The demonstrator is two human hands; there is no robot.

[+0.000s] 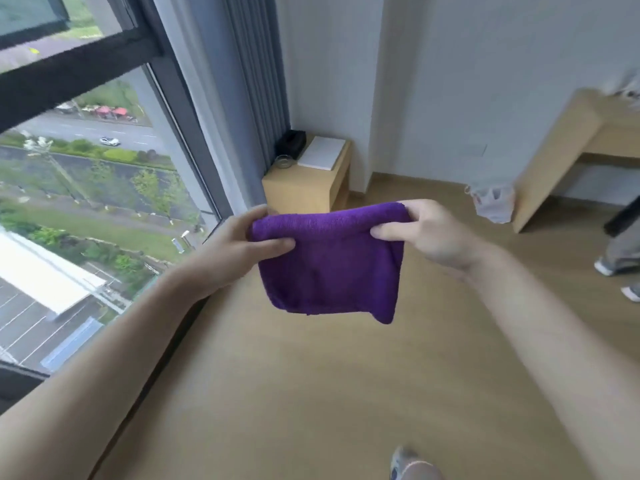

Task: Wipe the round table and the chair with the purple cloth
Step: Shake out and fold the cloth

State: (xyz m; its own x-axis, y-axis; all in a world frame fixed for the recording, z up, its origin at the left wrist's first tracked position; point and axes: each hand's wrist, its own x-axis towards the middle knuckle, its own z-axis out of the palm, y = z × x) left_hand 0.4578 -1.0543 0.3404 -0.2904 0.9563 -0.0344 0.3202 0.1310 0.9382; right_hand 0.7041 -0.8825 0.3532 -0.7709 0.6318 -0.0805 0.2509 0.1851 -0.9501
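A folded purple cloth [329, 268] hangs in the air in front of me, held by its top edge. My left hand [239, 247] pinches its upper left corner. My right hand [429, 233] pinches its upper right corner. The cloth sags below both hands above the wooden floor. No round table or chair is in view.
A small wooden side table [304, 185] stands in the corner with a white pad, a glass dish and a black box on it. A large window [86, 168] and grey curtain are on the left. A wooden desk [568, 157] stands at right, with another person's legs [620, 251] beside it.
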